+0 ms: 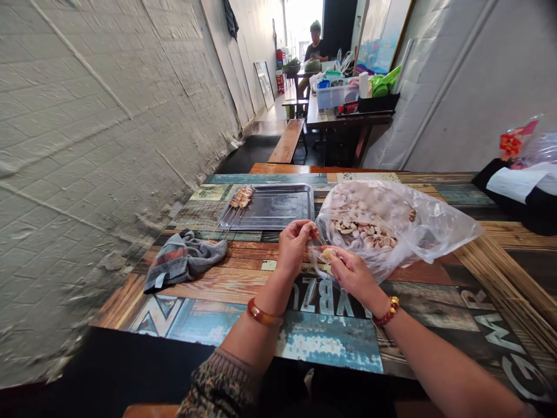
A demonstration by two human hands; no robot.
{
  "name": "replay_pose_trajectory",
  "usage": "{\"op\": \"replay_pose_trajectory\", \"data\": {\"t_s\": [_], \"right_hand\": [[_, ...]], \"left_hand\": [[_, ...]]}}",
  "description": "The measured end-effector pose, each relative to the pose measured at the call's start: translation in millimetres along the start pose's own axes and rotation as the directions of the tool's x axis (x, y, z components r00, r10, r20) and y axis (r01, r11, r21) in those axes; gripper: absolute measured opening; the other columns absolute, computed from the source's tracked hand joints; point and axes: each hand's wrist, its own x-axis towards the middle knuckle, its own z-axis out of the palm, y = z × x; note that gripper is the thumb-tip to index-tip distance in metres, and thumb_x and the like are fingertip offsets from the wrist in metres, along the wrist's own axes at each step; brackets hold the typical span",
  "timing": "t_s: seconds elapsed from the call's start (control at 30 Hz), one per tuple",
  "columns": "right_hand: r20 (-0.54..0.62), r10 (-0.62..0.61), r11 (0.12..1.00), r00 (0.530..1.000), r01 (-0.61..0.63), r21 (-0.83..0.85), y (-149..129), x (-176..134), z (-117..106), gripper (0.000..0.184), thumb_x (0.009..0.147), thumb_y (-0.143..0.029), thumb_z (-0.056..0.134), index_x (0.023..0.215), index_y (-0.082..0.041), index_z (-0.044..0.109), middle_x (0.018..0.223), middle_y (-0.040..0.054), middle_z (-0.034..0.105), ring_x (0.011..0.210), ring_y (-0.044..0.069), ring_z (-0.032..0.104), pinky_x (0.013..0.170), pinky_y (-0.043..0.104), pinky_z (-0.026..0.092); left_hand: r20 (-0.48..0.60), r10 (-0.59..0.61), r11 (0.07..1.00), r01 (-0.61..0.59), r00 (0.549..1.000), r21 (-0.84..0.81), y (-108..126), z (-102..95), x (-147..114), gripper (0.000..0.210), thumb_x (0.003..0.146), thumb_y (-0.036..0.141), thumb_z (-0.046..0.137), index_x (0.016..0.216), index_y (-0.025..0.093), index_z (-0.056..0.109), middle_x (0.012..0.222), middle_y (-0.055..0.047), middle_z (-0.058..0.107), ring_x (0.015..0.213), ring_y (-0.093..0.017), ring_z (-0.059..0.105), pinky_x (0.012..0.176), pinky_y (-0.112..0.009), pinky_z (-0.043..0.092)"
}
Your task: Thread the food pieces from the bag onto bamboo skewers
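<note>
My left hand [296,242] is closed in a pinch on a thin wooden skewer [319,237], with a small pale piece at its fingertips. Beside it, my right hand [350,273] pinches a yellowish-pink piece of food [329,254] close to the skewer's other end. Just beyond both hands lies an open clear plastic bag [435,223] full of small pinkish-white pieces [365,233] that look like raw meat. A metal tray [278,206] behind my left hand carries a few loaded skewers [242,198] at its left end, their sticks jutting over the near rim.
A crumpled grey cloth [191,258] lies on the patterned table [235,276] at left. Long thin bamboo sticks [509,284] lie at right, below a black item with white paper [517,186]. Farther back are a bench [288,142], a cluttered table [331,119] and a seated person [316,46].
</note>
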Motion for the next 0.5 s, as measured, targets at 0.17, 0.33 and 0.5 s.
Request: {"op": "replay_pose_trajectory", "data": {"t_s": [0.17, 0.33, 0.5], "right_hand": [[-0.024, -0.059, 0.998, 0.998, 0.058, -0.02, 5.6, 2.2, 1.4, 0.038, 0.089, -0.043, 0.042, 0.1, -0.015, 0.066, 0.055, -0.0016, 0.052, 0.05, 0.012, 0.046, 0.046, 0.022, 0.035], [-0.015, -0.066, 0.998, 0.998, 0.066, -0.009, 6.5, 2.3, 0.7, 0.038, 0.089, -0.043, 0.043, 0.101, -0.015, 0.065, 0.056, -0.0019, 0.052, 0.05, 0.012, 0.046, 0.046, 0.021, 0.034], [-0.016, -0.046, 0.999, 0.999, 0.047, 0.018, 1.6, 1.5, -2.3, 0.039, 0.089, -0.044, 0.043, 0.104, -0.016, 0.065, 0.055, -0.0025, 0.051, 0.049, 0.012, 0.046, 0.046, 0.022, 0.035]], "left_hand": [[-0.003, 0.048, 0.993, -0.047, 0.999, 0.112, -1.3, 2.4, -1.2, 0.018, 0.073, 0.03, 0.067, 0.08, 0.014, 0.066, 0.07, -0.003, 0.067, 0.063, -0.012, 0.06, 0.065, -0.026, 0.047], [-0.037, -0.026, 1.0, 0.025, 0.999, -0.018, 0.6, 2.2, -0.4, 0.02, 0.069, 0.031, 0.069, 0.08, 0.015, 0.065, 0.073, -0.003, 0.068, 0.063, -0.012, 0.061, 0.066, -0.028, 0.05], [-0.012, -0.068, 0.994, 0.067, 0.998, -0.092, 4.5, 3.7, -0.1, 0.027, 0.063, 0.03, 0.076, 0.081, 0.013, 0.066, 0.072, -0.003, 0.067, 0.061, -0.01, 0.059, 0.065, -0.026, 0.05]]}}
